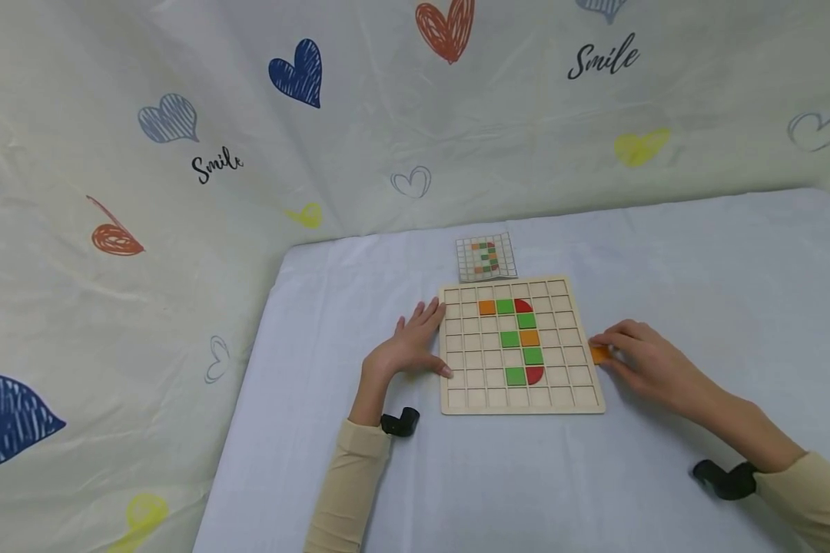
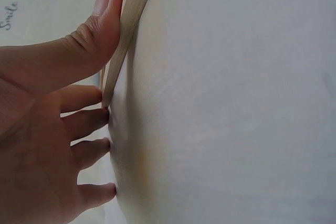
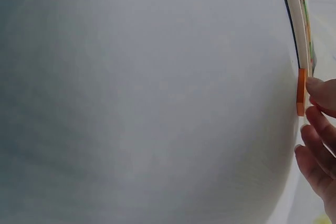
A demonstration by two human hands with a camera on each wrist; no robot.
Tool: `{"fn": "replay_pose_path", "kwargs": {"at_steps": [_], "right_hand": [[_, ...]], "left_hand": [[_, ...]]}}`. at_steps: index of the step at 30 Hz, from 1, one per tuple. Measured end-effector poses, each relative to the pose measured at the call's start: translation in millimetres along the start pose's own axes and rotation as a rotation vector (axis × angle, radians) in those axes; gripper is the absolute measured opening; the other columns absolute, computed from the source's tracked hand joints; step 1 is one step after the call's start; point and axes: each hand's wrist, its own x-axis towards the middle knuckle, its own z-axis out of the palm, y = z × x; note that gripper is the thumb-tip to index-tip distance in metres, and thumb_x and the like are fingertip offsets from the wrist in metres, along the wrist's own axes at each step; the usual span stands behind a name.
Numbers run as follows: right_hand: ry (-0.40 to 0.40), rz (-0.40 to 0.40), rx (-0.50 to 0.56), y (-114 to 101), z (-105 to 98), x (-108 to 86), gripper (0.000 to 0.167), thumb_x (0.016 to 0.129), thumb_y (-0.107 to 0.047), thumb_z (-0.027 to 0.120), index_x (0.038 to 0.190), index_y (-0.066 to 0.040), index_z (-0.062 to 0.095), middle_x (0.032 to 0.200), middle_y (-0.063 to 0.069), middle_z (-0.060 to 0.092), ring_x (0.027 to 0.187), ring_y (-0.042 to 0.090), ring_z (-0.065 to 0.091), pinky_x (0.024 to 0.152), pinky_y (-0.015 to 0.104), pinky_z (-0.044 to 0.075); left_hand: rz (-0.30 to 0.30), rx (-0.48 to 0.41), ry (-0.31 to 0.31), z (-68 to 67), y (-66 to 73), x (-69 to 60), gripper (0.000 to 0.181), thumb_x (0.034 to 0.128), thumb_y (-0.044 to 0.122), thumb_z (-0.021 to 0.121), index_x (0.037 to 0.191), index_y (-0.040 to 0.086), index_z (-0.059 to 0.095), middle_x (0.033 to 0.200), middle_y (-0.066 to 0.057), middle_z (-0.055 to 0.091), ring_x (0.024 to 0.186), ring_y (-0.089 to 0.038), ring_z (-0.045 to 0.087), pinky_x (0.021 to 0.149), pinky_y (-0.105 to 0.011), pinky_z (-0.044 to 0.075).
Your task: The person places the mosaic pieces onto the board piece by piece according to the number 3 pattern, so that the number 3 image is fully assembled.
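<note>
A wooden grid board [image 1: 473, 381] lies on the white-covered table. Green, orange and red tiles sit in some of its squares; the two red ones have a rounded side. My left hand [image 1: 408, 347] rests at the board's left edge with fingers spread, its thumb over the rim. In the left wrist view the fingertips meet the cloth beside the board's side [image 2: 131, 22]. Just off the board's right edge, my right hand [image 1: 646, 359] pinches an orange tile [image 1: 599, 354] between thumb and fingers. The right wrist view shows this tile [image 3: 301, 93] edge-on, close to the board.
A small printed card [image 1: 465, 265] with a grid and coloured squares lies behind the board's far edge. A pale cloth [image 1: 360, 146] with hearts and "Smile" lettering hangs behind and to the left. Black wrist devices [image 1: 401, 422] sit by both sleeves.
</note>
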Motion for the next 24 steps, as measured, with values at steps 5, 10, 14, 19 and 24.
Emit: {"fn": "replay_pose_path", "kwargs": {"at_steps": [5, 10, 14, 19, 24], "right_hand": [[-0.044, 0.024, -0.006, 1.4, 1.0, -0.2, 0.039, 0.068, 0.003, 0.090, 0.104, 0.000, 0.077, 0.100, 0.012, 0.066, 0.090, 0.029, 0.062, 0.074, 0.048, 0.055], [-0.033, 0.025, 0.003, 2.2, 1.8, 0.0, 0.038, 0.066, 0.003, 0.091, 0.100, 0.000, 0.075, 0.098, 0.010, 0.067, 0.089, 0.027, 0.062, 0.074, 0.046, 0.056], [-0.010, 0.026, 0.030, 2.2, 2.7, 0.7, 0.040, 0.064, 0.005, 0.092, 0.098, -0.003, 0.072, 0.096, 0.006, 0.068, 0.085, 0.022, 0.061, 0.071, 0.034, 0.056], [0.026, 0.045, 0.065, 1.0, 1.5, 2.3, 0.039, 0.063, 0.006, 0.092, 0.095, -0.003, 0.071, 0.089, 0.002, 0.069, 0.074, 0.012, 0.058, 0.062, 0.020, 0.051], [0.039, 0.061, 0.087, -0.2, -1.6, 2.7, 0.036, 0.064, 0.010, 0.090, 0.094, -0.002, 0.075, 0.084, 0.000, 0.068, 0.070, 0.005, 0.056, 0.059, 0.015, 0.048]], "left_hand": [[-0.002, 0.007, -0.004, 0.5, -0.1, 1.8, 0.121, 0.0801, 0.033, 0.089, 0.167, 0.015, 0.008, 0.175, -0.001, -0.002, 0.161, -0.023, -0.008, 0.129, -0.054, -0.003], [-0.008, 0.007, -0.003, 0.5, 0.6, 1.8, 0.121, 0.0796, 0.033, 0.090, 0.167, 0.015, 0.008, 0.175, 0.000, -0.002, 0.161, -0.022, -0.008, 0.129, -0.053, -0.003], [-0.013, 0.002, -0.002, 0.4, 0.8, 1.4, 0.121, 0.0794, 0.032, 0.090, 0.167, 0.015, 0.009, 0.175, 0.000, -0.002, 0.161, -0.022, -0.008, 0.129, -0.053, -0.003], [-0.012, 0.000, -0.003, 0.5, 0.6, 1.5, 0.121, 0.0793, 0.032, 0.090, 0.167, 0.015, 0.009, 0.175, -0.001, -0.002, 0.161, -0.022, -0.008, 0.129, -0.053, -0.003], [-0.010, 0.005, -0.004, 0.8, 0.3, 2.0, 0.121, 0.0795, 0.032, 0.090, 0.167, 0.015, 0.008, 0.175, -0.001, -0.002, 0.161, -0.022, -0.008, 0.129, -0.053, -0.003]]}}
